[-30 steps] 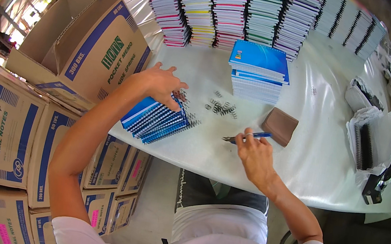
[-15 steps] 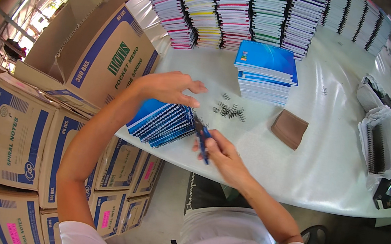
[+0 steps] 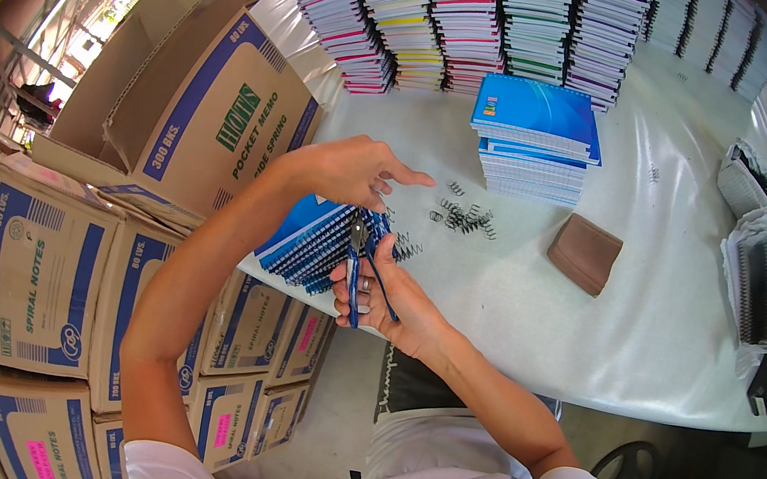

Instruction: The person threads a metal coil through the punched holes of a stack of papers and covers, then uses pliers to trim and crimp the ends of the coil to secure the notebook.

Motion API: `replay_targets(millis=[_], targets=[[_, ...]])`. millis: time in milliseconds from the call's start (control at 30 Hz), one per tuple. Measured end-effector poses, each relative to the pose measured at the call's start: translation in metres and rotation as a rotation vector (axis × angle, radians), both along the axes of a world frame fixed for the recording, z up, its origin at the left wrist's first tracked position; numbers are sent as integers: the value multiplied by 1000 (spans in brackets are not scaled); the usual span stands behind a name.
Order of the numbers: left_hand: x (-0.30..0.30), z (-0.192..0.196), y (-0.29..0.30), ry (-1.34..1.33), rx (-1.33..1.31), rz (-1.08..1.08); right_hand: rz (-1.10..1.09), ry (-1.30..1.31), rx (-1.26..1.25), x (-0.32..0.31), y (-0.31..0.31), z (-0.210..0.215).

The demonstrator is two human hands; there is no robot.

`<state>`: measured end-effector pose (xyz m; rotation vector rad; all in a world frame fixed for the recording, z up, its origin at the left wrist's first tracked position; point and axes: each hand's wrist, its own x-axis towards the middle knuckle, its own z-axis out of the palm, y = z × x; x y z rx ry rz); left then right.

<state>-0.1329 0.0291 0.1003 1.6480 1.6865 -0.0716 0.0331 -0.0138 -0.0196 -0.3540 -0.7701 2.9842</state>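
My right hand (image 3: 398, 306) is wrapped round blue-handled pliers (image 3: 363, 281), palm turned up and handles spread. Their dark jaws rest over the spiral edges of a fanned row of small blue spiral notebooks (image 3: 295, 244) near the table's front left edge. Just above those notebooks is my left hand (image 3: 354, 171), its index finger stretched out to the right and the other fingers bent. Nothing shows in it, though its underside is partly hidden. Cut bits of black coil (image 3: 466, 218) lie in a loose heap right of the left hand.
Behind stands a stack of blue notebooks (image 3: 535, 143), with tall notebook stacks (image 3: 456, 22) farther back. A brown block (image 3: 585, 254) lies at right, near paper-wrapped black coils (image 3: 758, 286). An open carton (image 3: 225, 107) and stacked boxes (image 3: 42, 268) fill the left.
My right hand has turned palm up, and the pliers have moved left with their handles wider apart. My left hand's index finger now reaches farther right. The view has shifted slightly.
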Motion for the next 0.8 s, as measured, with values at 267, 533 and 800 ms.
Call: replay_targets(millis=[267,533,800], targets=[[-10,-11,-3,-26,104,-87,-46,20,-50,-4,-2,1],[-7,-11,-1,13,108,-106,-24,39,-97,-2,-3,-4],[-8,-14,-3,1,126,-109,-84,-45,-123,-1,-6,7]])
